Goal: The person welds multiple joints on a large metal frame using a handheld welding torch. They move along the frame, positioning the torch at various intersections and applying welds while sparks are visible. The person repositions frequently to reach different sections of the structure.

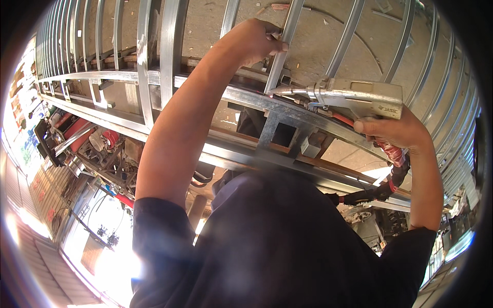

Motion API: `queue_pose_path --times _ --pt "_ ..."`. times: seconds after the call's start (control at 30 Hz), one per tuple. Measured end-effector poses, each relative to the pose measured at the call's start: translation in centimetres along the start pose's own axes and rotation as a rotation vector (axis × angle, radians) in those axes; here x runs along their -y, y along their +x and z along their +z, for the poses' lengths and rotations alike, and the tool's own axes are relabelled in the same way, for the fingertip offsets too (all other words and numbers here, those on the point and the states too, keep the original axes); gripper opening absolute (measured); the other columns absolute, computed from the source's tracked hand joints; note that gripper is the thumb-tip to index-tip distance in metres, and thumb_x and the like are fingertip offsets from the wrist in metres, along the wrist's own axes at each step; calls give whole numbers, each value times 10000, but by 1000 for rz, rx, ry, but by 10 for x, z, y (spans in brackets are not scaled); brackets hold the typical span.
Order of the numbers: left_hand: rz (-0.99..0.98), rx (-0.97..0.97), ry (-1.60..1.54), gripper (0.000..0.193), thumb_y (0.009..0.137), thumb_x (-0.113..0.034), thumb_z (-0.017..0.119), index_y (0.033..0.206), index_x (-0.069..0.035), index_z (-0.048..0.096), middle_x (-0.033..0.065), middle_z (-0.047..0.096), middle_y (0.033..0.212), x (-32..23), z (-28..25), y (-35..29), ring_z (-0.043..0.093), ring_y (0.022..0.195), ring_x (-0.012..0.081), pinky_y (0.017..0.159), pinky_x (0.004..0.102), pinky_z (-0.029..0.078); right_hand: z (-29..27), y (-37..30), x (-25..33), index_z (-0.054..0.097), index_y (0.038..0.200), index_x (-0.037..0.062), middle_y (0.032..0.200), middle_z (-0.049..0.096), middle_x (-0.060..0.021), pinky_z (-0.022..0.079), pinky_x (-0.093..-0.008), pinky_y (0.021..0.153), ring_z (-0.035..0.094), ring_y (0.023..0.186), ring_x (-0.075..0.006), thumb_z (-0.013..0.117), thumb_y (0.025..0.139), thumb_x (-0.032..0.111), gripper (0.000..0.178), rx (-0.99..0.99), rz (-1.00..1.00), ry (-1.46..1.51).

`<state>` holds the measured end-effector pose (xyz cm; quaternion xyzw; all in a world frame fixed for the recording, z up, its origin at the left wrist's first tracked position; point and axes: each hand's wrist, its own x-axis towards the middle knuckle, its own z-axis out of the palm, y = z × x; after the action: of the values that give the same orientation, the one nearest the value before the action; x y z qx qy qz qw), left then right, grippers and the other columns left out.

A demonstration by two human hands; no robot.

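My right hand is closed round the red-wrapped handle of a handheld welding gun, a pale grey boxy body with a narrow nozzle. The nozzle tip points left, right at the joint where a slim metal bar meets the long rail of a silvery frame. Higher up that same bar, the fingers of my left hand are closed on it, thumb and fingertips at its edge. Whether the tip touches the metal is too small to tell.
Many parallel bars of the frame stretch left and right over a dusty floor. A dark cable trails from the gun's handle below my right forearm. Left stands a cluttered red and black machine. Bright light enters at lower left.
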<state>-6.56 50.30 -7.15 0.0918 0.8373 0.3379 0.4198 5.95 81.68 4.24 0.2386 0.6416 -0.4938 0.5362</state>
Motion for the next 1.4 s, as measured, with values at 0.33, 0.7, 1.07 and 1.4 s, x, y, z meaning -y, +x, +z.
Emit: queue_pose_path --times 0.33,0.7,1.07,1.4 --pt "-19 28 14 563 861 -364 820 1290 -12 723 147 800 1021 -3 -2 -1 766 966 266 899 379 568 12 8 6 663 1308 4 948 732 -87 566 -310 629 675 746 -158 940 786 353 686 29 -25 -54" --pt "-66 53 10 593 860 -362 830 1336 -32 705 147 796 1111 -5 -4 1 765 1010 262 910 375 573 17 3 13 648 1347 12 1031 735 -85 574 -324 789 681 885 -169 919 822 307 660 9 -66 -68" --pt "-67 65 -16 587 863 -342 828 1341 -28 698 166 795 1093 -7 -4 1 774 983 256 886 366 579 21 0 12 636 1365 17 978 713 -51 557 -308 714 648 813 -140 903 833 258 642 14 -102 -39" --pt "152 -703 -204 424 967 -340 707 1266 -39 713 137 777 873 -15 -12 -86 760 776 285 730 402 585 -1 -71 -21 708 1162 -19 944 723 -92 585 -315 649 681 740 -155 871 831 236 448 -174 -214 58"
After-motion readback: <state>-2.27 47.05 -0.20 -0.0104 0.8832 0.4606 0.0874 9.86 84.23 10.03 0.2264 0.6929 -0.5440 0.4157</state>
